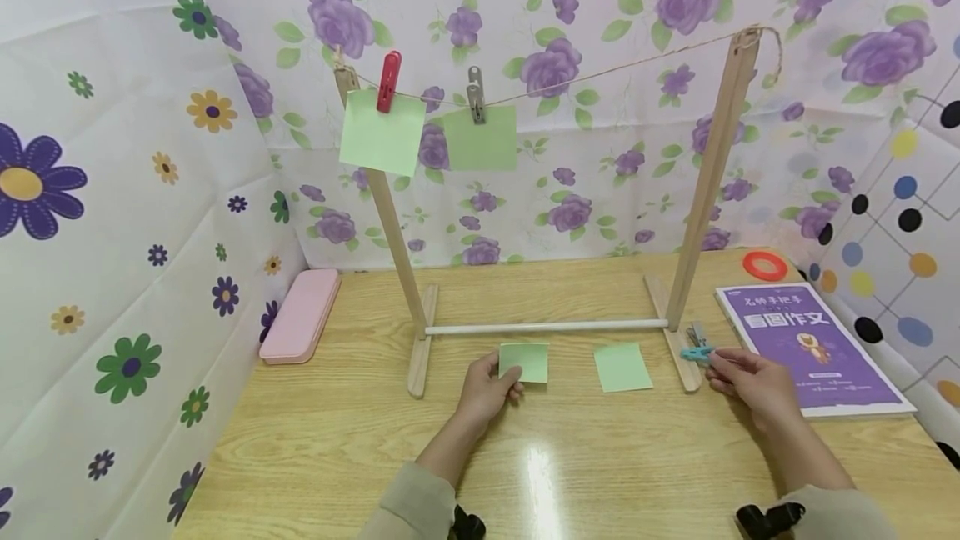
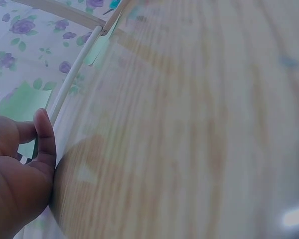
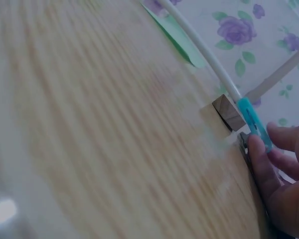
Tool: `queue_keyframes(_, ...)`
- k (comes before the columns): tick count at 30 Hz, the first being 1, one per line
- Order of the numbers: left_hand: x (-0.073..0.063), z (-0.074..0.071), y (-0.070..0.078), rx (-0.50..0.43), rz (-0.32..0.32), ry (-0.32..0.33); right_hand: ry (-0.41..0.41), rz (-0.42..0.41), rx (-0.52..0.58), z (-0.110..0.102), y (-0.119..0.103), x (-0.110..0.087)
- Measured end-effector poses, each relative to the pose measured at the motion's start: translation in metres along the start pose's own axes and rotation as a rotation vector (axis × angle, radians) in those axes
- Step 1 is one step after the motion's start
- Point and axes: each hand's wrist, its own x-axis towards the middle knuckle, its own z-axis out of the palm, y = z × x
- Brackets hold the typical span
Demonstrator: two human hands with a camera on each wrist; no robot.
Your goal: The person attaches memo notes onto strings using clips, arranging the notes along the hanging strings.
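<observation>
My left hand (image 1: 487, 390) pinches a green paper note (image 1: 527, 362) between thumb and fingers, just above the table; the left wrist view shows that note (image 2: 24, 102) partly behind the hand. In my right hand (image 1: 756, 386) a blue clothespin (image 1: 697, 354) is pinched by its end, near the stand's right foot. A grey metal clip (image 1: 699, 332) lies just behind it. Another green note (image 1: 623, 367) lies flat between the hands. On the string, a red clothespin (image 1: 388, 82) holds one green note (image 1: 382, 133) and a silver clip (image 1: 476, 96) holds a second (image 1: 483, 140).
The wooden stand has two posts (image 1: 716, 182) joined low by a white rod (image 1: 547, 327), with a sagging string (image 1: 600, 73) above. A purple book (image 1: 817, 348) and an orange ring (image 1: 765, 266) are on the right. A pink case (image 1: 302, 315) lies at the left by the patterned cloth.
</observation>
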Motion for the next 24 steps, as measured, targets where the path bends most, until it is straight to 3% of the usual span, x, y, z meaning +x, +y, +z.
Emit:
queue_keyframes(9, -0.0022, -0.0001, 0.0009, 0.011, -0.003, -0.010, -0.007, -0.120, -0.384, -0.0001, 0.0018, -0.0038)
queue_keyframes(12, -0.0009, 0.0002, 0.0004, 0.005, -0.010, -0.006, 0.053, -0.175, -0.506, -0.0016, 0.0014, -0.0069)
queue_keyframes(16, -0.0003, -0.0003, -0.0014, -0.012, -0.017, -0.004, 0.140, -0.215, -0.559, -0.0030, 0.0024, -0.0090)
queue_keyframes(17, -0.0006, -0.0006, -0.0016, -0.016, -0.018, -0.005, 0.156, -0.221, -0.547, -0.0032, 0.0027, -0.0089)
queue_keyframes(19, -0.0009, -0.0009, -0.0019, -0.024, -0.020, -0.006, 0.163, -0.210, -0.416, -0.0033, 0.0021, -0.0085)
queue_keyframes(24, 0.0003, -0.0008, -0.0002, -0.039, -0.023, 0.017, 0.182, -0.168, 0.156, -0.0023, -0.0038, -0.0075)
